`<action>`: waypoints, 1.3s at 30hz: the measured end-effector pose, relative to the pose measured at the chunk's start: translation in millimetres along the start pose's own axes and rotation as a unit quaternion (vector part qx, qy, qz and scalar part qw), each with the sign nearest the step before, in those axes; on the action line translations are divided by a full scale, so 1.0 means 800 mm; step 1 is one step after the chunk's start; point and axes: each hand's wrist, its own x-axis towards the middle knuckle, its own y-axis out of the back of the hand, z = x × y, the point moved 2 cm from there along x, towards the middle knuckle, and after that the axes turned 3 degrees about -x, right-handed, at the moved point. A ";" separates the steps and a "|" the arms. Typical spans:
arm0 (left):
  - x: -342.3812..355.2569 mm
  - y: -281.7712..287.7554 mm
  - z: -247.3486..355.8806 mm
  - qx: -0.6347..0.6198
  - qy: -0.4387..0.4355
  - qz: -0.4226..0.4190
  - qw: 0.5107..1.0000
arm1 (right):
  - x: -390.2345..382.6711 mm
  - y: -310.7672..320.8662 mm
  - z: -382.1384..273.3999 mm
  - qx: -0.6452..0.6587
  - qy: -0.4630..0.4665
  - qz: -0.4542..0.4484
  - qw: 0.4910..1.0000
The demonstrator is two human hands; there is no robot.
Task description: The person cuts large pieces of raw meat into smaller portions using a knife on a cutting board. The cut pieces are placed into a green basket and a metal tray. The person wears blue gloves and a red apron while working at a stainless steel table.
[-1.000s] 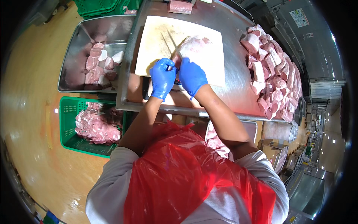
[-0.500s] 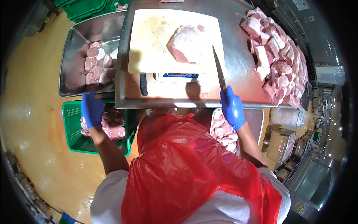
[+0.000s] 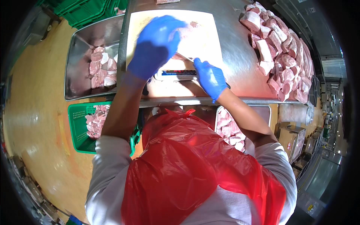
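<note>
A large piece of raw meat (image 3: 197,35) lies on the white cutting board (image 3: 206,18), its left part hidden under my left hand (image 3: 155,47). That blue-gloved hand curves around the meat, thumb and fingers bent over its side; the contact underneath is hidden. My right hand (image 3: 210,78), also gloved in blue, is closed round the handle of a knife (image 3: 186,56). Its blade points up and left, against the near edge of the meat. Just below the board sits a scale (image 3: 176,77) with a lit display.
Many meat pieces (image 3: 287,60) are heaped at the table's right. To the left, a steel tub (image 3: 77,80) holds cut chunks, with a green basket (image 3: 77,137) of meat below it. Another meat-filled tray (image 3: 264,112) is under the table's front edge. Green crates (image 3: 80,11) stand far left.
My left hand has come from beside the steel tub onto the meat. My right hand has swung left and up with the knife, bringing the blade to the meat's near edge.
</note>
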 end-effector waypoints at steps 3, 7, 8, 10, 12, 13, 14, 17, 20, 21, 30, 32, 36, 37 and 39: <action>0.033 -0.072 -0.014 -0.058 0.078 -0.193 0.976 | 0.036 -0.004 -0.018 0.011 0.007 0.003 1.000; 0.048 -0.134 -0.022 0.119 0.108 -0.472 0.867 | 0.036 -0.002 -0.017 0.001 -0.011 -0.068 0.998; 0.045 -0.133 -0.018 0.142 0.059 -0.462 0.873 | 0.024 -0.002 -0.007 0.001 -0.003 -0.066 0.998; 0.042 -0.136 -0.011 0.161 0.008 -0.450 0.878 | -0.002 0.003 0.007 0.008 -0.009 -0.088 0.996; 0.040 -0.139 -0.014 0.162 0.010 -0.443 0.882 | -0.024 0.015 0.020 0.019 -0.024 -0.132 0.991; 0.038 -0.137 -0.022 0.095 0.028 -0.430 0.897 | -0.034 0.010 0.035 -0.012 -0.028 -0.139 0.990; 0.035 -0.129 -0.035 0.028 0.045 -0.416 0.908 | -0.047 -0.005 0.055 -0.043 -0.030 -0.146 0.988; -0.011 -0.085 -0.062 -0.145 0.096 -0.154 0.973 | -0.085 0.008 0.083 -0.062 -0.023 -0.138 0.988; -0.068 -0.037 -0.061 0.045 0.018 0.081 0.996 | -0.108 0.018 0.083 -0.008 -0.043 -0.090 0.995; -0.093 -0.032 -0.044 0.053 0.132 0.089 0.986 | -0.113 0.017 0.082 0.018 -0.055 -0.075 0.995; -0.140 -0.116 0.007 0.001 0.323 0.087 0.942 | -0.007 0.011 0.003 0.157 -0.056 0.108 0.980; -0.167 -0.081 -0.007 0.024 0.293 0.095 0.951 | -0.009 0.014 0.004 0.154 -0.084 0.065 0.982; -0.277 0.052 -0.017 0.173 0.417 0.119 0.884 | -0.044 -0.008 0.048 0.214 -0.096 0.115 0.965; -0.308 0.086 -0.015 0.213 0.451 0.139 0.856 | -0.057 -0.015 0.066 0.245 -0.133 0.107 0.954; -0.406 0.160 -0.025 0.359 0.468 -0.129 0.797 | -0.074 -0.017 0.089 0.291 -0.238 0.068 0.924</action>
